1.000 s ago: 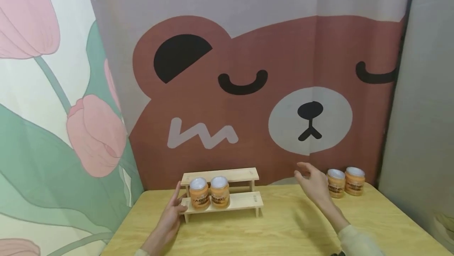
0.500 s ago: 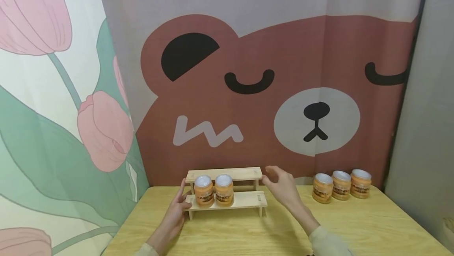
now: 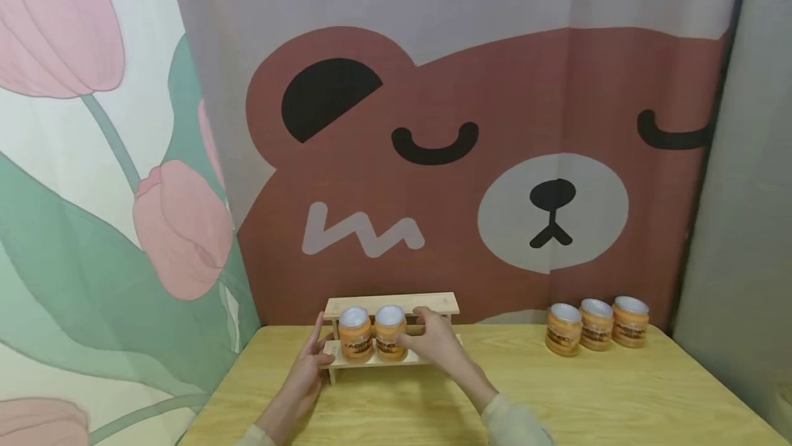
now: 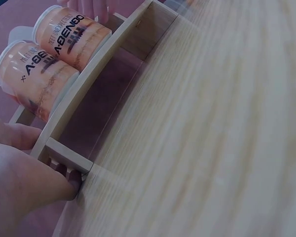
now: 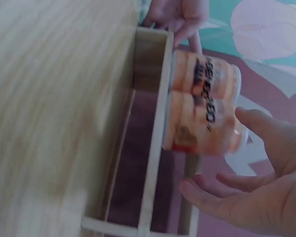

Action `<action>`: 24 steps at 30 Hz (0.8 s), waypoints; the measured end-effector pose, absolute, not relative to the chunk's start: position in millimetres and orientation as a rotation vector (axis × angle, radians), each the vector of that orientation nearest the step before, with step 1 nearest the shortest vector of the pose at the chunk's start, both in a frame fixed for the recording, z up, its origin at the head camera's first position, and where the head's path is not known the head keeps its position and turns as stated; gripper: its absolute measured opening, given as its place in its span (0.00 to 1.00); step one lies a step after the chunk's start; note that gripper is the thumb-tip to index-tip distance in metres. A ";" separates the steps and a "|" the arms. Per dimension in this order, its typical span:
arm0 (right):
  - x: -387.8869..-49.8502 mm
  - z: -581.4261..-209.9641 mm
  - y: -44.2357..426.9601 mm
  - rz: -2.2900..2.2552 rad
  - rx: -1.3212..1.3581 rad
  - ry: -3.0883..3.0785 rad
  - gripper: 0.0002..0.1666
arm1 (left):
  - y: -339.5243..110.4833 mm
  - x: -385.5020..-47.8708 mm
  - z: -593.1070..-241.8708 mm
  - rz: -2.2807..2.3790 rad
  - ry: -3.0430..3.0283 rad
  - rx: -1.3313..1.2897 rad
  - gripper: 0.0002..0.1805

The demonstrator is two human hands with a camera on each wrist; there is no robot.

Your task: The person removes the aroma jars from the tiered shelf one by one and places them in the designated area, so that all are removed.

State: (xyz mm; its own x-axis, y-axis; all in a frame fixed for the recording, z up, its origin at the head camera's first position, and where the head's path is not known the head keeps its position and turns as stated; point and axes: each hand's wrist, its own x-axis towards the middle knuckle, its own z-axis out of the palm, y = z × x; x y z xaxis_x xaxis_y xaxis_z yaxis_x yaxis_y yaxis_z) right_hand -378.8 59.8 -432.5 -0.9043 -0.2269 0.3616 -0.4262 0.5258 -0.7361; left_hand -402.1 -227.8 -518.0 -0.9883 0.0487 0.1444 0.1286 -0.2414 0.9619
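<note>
Your right hand (image 3: pixel 441 341) has moved leftward from the wooden stand's (image 3: pixel 433 304) right end to just beside the right jar (image 3: pixel 389 332), fingers spread and apart, contact unclear. Your left hand (image 3: pixel 304 367) grips the stand's left end. Count so far: right jar and left jar (image 3: pixel 355 336) upright on the lower step; three more jars (image 3: pixel 597 326) off it, on the bench (image 3: pixel 526 391).
</note>
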 end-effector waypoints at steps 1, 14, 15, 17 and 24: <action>-378.1 -433.7 56.1 1.334 0.574 -2.538 0.44 | -228.1 -402.3 -517.7 -2.423 -1.901 -0.219 0.56; -383.8 -456.3 27.4 1.421 0.496 -2.348 0.36 | -228.3 -402.9 -516.1 -2.427 -1.870 -0.223 0.56; -383.7 -456.8 27.8 1.434 0.493 -2.340 0.37 | -228.1 -402.9 -516.4 -2.422 -1.870 -0.230 0.56; -383.2 -457.2 28.6 1.465 0.489 -2.332 0.37 | -227.4 -402.7 -516.8 -2.420 -1.868 -0.229 0.56; -383.1 -459.7 31.7 1.510 0.504 -2.306 0.37 | -226.9 -402.6 -515.9 -2.418 -1.902 -0.198 0.57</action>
State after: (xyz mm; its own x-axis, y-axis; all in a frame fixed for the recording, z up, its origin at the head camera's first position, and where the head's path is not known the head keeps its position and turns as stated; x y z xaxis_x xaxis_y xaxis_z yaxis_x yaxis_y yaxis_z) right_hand -383.1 31.7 -459.7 -0.8802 -0.1080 0.4621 -0.4668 0.3727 -0.8020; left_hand -402.6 -226.9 -515.9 -0.9900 0.0334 0.1367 0.1250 -0.2377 0.9633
